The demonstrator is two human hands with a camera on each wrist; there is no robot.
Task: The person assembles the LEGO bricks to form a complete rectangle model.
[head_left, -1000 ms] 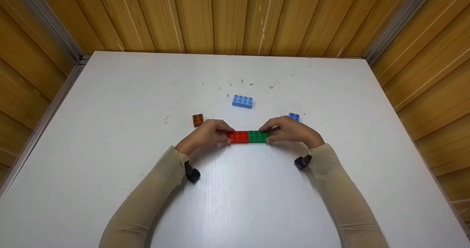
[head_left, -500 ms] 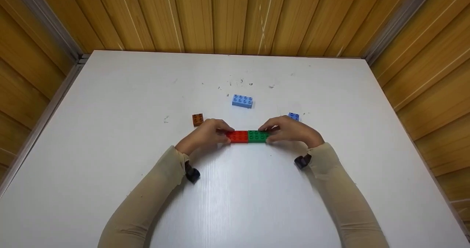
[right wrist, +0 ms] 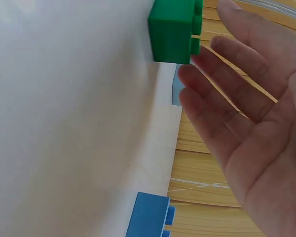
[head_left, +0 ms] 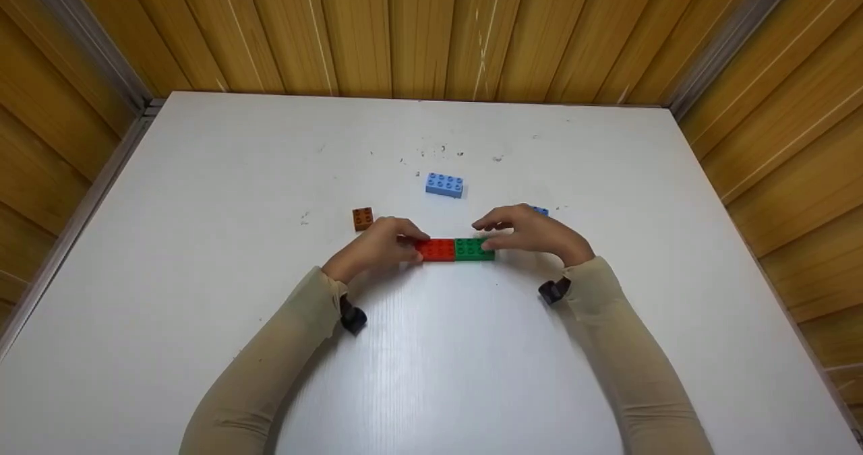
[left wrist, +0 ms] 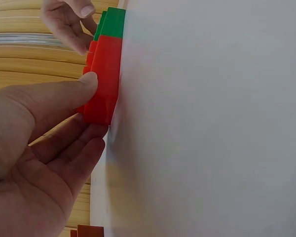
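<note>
A red toy brick (head_left: 439, 249) and a green toy brick (head_left: 472, 249) lie end to end on the white table, their ends touching. My left hand (head_left: 381, 246) pinches the red brick at its left end; the left wrist view shows the thumb on the near side of the red brick (left wrist: 106, 69). Just above and beside the green brick (right wrist: 171, 34), my right hand (head_left: 532, 231) has its fingers spread apart, with nothing between them. Partly hidden behind that hand is a small blue brick (head_left: 539, 209).
A light blue brick (head_left: 444, 185) lies farther back on the table (head_left: 256, 158). A small brown brick (head_left: 363, 218) sits just beyond my left hand. Wood-panelled walls (head_left: 418, 30) stand behind the table and at both sides.
My right hand has let go of the green brick and lifted slightly up and away, its fingers parting. The left hand keeps its hold on the red brick, and the bricks lie as before.
</note>
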